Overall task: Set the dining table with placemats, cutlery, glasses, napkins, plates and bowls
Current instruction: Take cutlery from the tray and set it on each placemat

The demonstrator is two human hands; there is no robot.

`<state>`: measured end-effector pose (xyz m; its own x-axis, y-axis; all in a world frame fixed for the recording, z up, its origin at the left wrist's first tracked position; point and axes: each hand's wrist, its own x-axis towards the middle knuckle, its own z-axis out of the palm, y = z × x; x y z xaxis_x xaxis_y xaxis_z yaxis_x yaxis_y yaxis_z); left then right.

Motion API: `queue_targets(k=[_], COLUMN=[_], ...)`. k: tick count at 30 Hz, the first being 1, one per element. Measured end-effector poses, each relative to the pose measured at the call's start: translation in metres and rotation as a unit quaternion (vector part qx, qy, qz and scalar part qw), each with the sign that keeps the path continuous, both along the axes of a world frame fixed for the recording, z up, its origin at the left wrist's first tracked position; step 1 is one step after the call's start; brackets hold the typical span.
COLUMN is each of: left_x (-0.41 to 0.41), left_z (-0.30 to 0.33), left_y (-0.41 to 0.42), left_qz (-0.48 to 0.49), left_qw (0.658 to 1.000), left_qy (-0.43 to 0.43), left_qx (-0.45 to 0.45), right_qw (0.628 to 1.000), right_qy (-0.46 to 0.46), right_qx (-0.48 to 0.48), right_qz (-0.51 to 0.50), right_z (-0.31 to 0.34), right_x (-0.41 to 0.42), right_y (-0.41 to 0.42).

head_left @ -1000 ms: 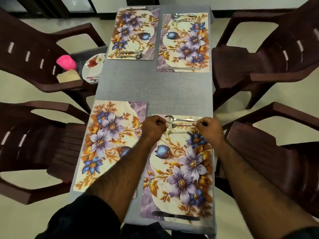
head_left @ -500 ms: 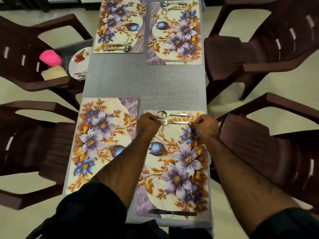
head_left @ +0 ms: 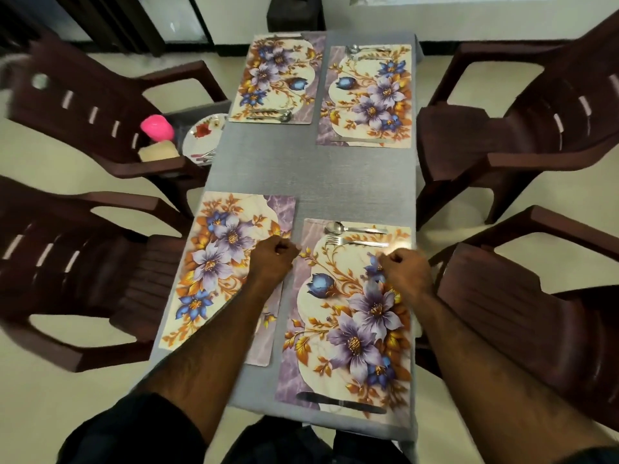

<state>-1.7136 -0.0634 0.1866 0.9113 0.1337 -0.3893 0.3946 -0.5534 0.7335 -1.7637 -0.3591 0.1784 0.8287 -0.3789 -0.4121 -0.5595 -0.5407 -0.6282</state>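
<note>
Four floral placemats lie on the grey table [head_left: 335, 175]. On the near right placemat [head_left: 348, 316], a spoon [head_left: 351, 228] and a fork [head_left: 355, 242] lie side by side at the far end, and a knife [head_left: 341, 401] lies at the near end. My left hand [head_left: 273, 262] hovers over the gap between the two near mats, fingers curled, holding nothing. My right hand [head_left: 407, 267] is curled the same way over the near right mat, just short of the fork. The near left placemat [head_left: 221, 262] carries no cutlery that I can see.
The far left mat [head_left: 278, 78] and far right mat [head_left: 368, 95] each carry cutlery. A floral plate [head_left: 204, 133] with cutlery, a pink object [head_left: 156, 128] and a cream block [head_left: 158, 151] sit at the left. Dark brown chairs [head_left: 522, 135] ring the table.
Both hands let go of the fork and spoon and drew back toward me, curling into loose fists. The left hand shifted left off the mat.
</note>
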Motion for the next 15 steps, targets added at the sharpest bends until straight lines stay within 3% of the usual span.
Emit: queue_targets(k=[6, 9, 15], left_x=[-0.097, -0.149, -0.266], left_z=[0.043, 0.050, 0.043], left_y=[0.081, 0.124, 0.242], left_qz=[-0.038, -0.024, 0.127], left_qw=[0.996, 0.999, 0.992], left_qy=[-0.020, -0.015, -0.011], left_qx=[0.073, 0.047, 0.000], right_qw=[0.978, 0.948, 0.861], right_qy=[-0.026, -0.040, -0.034], right_qx=[-0.001, -0.006, -0.034], right_qz=[0.207, 0.317, 0.506], right_z=[0.022, 0.025, 0.024], right_x=[-0.045, -0.069, -0.127], right_y=[0.093, 0.156, 0.292])
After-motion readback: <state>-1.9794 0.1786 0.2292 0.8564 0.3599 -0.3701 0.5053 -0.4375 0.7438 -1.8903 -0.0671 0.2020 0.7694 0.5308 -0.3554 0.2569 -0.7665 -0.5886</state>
